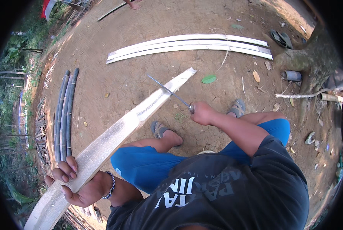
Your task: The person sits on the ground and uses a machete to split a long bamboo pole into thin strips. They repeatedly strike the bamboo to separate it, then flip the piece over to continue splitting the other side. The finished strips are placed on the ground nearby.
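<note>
A long split bamboo piece (119, 120) slants from the lower left up toward the middle, its pale hollow side facing up. My left hand (81, 184) grips it near the lower end, fingers over one edge and thumb on the other. In my right hand (202, 113) is the handle of a thin, dark-bladed knife (175, 94). The blade lies across the bamboo near its narrower far end. Whether its edge bites into the bamboo, I cannot tell.
Pale split bamboo strips (190, 44) lie side by side on the dirt ahead. Dark uncut bamboo poles (66, 115) rest at the left. A tree trunk (313, 65), sandals (281, 39) and a short bamboo tube (291, 75) are at the right. Another person's foot (133, 4) shows at the top.
</note>
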Tool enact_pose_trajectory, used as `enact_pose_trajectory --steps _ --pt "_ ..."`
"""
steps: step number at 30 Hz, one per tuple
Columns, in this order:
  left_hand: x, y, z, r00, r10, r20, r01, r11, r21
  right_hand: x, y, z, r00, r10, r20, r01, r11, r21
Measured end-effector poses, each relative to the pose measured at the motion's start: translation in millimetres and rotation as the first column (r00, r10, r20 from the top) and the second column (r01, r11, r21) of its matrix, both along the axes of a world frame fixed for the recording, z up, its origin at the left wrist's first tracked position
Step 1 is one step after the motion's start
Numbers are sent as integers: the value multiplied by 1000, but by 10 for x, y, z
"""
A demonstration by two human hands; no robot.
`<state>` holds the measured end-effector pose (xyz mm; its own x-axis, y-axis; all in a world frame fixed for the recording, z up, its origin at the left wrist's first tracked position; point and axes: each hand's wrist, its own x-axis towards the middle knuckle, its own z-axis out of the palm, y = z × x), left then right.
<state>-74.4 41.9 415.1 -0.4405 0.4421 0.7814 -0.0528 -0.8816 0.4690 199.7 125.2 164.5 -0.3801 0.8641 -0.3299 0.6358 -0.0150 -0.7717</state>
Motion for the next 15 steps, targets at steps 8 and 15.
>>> enact_pose_trajectory --steps 8,15 --pt "-266 67 21 995 -103 -12 102 994 -31 58 145 -202 994 109 6 -109 994 -13" --pt "-347 138 -2 999 5 33 -4 999 -39 -266 -65 300 968 200 -148 -184 976 115"
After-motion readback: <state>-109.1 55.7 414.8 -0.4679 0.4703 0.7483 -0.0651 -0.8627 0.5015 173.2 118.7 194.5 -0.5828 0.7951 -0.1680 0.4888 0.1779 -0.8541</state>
